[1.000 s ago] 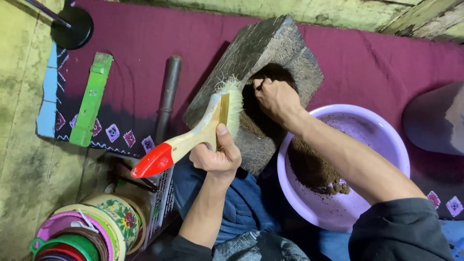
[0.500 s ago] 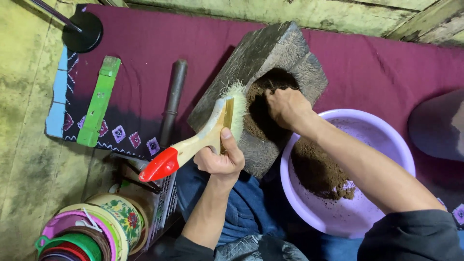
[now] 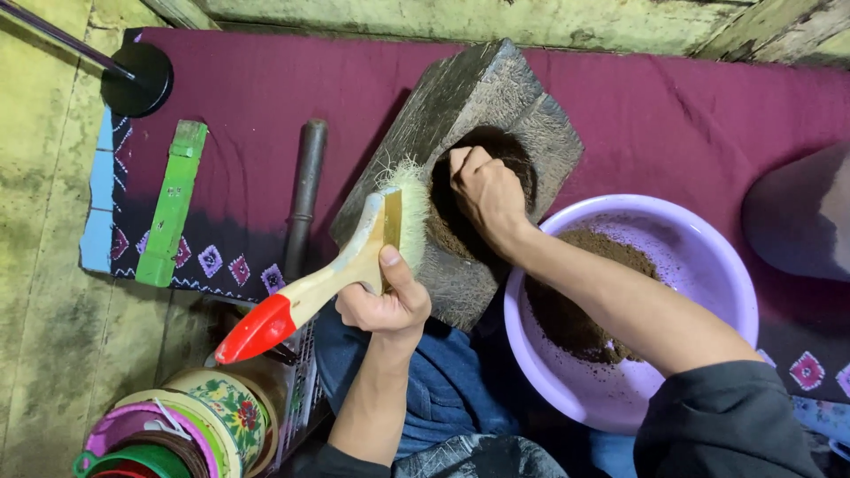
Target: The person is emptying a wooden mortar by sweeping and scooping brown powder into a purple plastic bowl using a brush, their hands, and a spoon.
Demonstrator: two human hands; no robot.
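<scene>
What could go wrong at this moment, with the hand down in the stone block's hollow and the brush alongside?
The stone block sits tilted toward the purple basin; brown powder swept out could miss the rim and land on the maroon cloth. The left hand holds the brush near the bristles, so they may flick powder about. The right hand could scrape on the rough hollow.
</scene>
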